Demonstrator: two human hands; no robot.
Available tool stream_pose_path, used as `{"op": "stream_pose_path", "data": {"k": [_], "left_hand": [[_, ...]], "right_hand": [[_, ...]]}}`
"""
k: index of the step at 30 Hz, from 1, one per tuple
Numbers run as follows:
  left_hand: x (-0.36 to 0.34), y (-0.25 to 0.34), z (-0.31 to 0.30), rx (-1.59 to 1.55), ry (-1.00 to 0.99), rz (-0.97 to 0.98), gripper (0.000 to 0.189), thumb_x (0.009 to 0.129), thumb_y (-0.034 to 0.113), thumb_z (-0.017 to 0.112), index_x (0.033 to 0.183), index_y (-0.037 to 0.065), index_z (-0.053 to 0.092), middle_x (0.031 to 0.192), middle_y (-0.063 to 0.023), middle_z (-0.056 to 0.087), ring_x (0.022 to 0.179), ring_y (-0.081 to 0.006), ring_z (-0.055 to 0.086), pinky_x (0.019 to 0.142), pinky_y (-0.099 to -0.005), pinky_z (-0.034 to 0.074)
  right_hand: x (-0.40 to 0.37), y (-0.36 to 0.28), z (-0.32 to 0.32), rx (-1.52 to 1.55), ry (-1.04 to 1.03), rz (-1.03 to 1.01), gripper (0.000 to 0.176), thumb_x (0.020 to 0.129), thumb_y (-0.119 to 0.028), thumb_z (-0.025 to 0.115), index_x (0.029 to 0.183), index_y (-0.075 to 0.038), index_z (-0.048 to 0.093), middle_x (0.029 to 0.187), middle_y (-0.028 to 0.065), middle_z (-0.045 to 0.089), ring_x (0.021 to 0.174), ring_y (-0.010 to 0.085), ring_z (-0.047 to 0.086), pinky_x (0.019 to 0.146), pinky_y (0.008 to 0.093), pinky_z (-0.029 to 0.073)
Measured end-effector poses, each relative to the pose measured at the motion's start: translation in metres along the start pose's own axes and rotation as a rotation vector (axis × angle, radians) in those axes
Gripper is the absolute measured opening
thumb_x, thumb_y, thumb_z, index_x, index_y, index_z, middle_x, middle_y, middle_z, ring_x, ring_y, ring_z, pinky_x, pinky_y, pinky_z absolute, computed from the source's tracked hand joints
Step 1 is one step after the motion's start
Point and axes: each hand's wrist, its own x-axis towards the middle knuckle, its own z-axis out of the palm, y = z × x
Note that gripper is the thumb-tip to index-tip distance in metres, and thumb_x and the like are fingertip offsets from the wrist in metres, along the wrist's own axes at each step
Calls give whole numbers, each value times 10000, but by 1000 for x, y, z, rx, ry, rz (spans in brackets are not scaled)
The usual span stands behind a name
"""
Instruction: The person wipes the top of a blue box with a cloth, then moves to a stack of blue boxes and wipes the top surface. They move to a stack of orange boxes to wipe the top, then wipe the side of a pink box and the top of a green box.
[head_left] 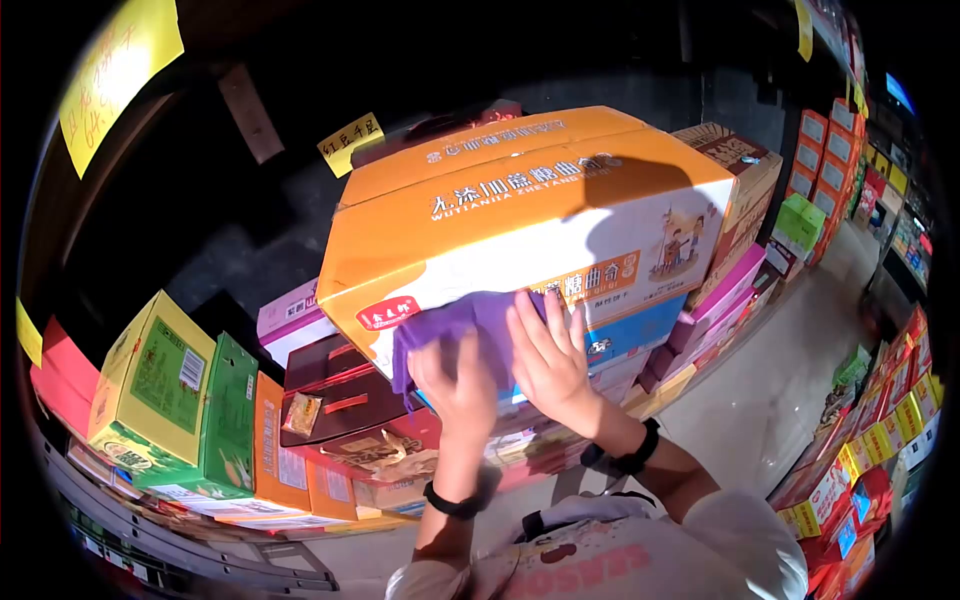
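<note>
A big orange and white carton [520,215] with printed Chinese text sits on top of a stack of boxes. A purple cloth [455,325] lies against its lower front face. My left hand [455,385] is closed on the cloth's lower part. My right hand [548,355] lies flat, fingers spread, pressing the cloth's right side against the carton. Both wrists wear dark bands.
Green, yellow and orange boxes [200,410] stand on a low shelf at the left. Dark red gift boxes [345,410] lie under the carton, pink and blue ones [720,295] to its right. Shelves of packaged goods [880,440] line the aisle floor [780,390] at right.
</note>
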Motion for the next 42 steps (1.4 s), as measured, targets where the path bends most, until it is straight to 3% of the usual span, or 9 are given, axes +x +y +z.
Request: {"op": "stream_pose_path", "data": {"k": [6,11,14,20,24,26,30,38,42], "left_hand": [[7,23,-8,48,-151,-99,515,681,24,580,1188,13,491,1186,-209,345,1041,-347,364,888,-426,311],[33,33,21,-49,-86,51,540,748,74,563,1245,-56,397,1280,-242,325,1143,-401,346,947,-500,284],[17,41,25,-27,-160,31,512,809,131,526,1279,-11,383,1334,-257,279,1205,-434,295,972,-538,238],[-66,39,53,108,-285,4,524,824,265,490,1298,67,389,1379,-266,223,1229,-475,242,957,-599,192],[-41,51,45,66,-416,-11,493,829,257,473,1304,137,411,1385,-244,224,1225,-462,239,948,-594,201],[-12,60,43,74,-354,51,464,834,255,466,1288,164,445,1380,-217,245,1222,-415,256,967,-552,197],[21,72,51,164,-149,78,432,858,278,445,1279,184,462,1382,-171,255,1261,-360,206,1015,-519,105],[-45,68,70,155,-325,100,445,832,302,488,1271,232,471,1404,-172,257,1297,-390,171,986,-615,78],[-7,85,60,98,-385,86,453,835,260,482,1286,225,455,1410,-156,258,1303,-371,170,994,-613,12]], "right_hand": [[5,20,-11,-23,-3,-64,468,717,-64,544,1183,-34,517,1315,85,418,1228,340,342,898,543,329],[38,15,-40,-47,-45,39,486,739,-65,519,1213,26,456,1344,145,362,1228,353,330,910,525,330],[27,17,-27,110,-1,61,411,815,-55,438,1201,86,429,1332,207,354,1216,377,350,950,451,342],[-40,24,11,244,-29,66,419,795,-40,488,1161,155,422,1265,317,364,1215,435,330,1019,449,290],[-31,44,2,228,15,39,457,764,-66,498,1183,107,434,1273,295,371,1206,443,327,1004,467,294],[-14,61,-2,223,94,-5,475,763,-106,485,1196,82,435,1284,291,355,1192,461,327,998,472,292],[13,78,-19,52,95,10,509,768,-235,516,1222,-13,456,1315,202,366,1145,425,381,902,618,275],[-55,89,15,29,78,65,477,751,-218,556,1178,-15,488,1256,204,421,1122,394,405,885,600,311],[-31,100,-1,27,95,66,468,766,-194,546,1196,-22,477,1278,190,406,1131,392,403,907,585,301]]}}
